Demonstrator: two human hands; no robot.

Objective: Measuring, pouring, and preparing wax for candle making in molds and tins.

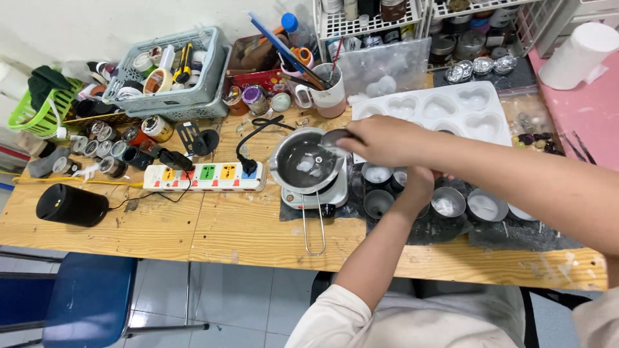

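I see my right hand (380, 138) gripping a small metal cup (335, 137), tipped over the steel melting pot's (303, 164) right rim, while my left hand (419, 180) sits lower right, its grip hidden.

White heart-shaped mould tray (451, 109), grey basket (169, 71), green basket (45, 113), black speaker (71, 205), blue chair (84, 299), pale wooden table (213, 225).

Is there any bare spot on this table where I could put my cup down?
Yes: bare wood lies along the front edge, between the power strip, the black speaker and the pan's handle. The back is crowded with baskets, jars and tape rolls. On the right, tins fill the dark mat beside the heart mould.
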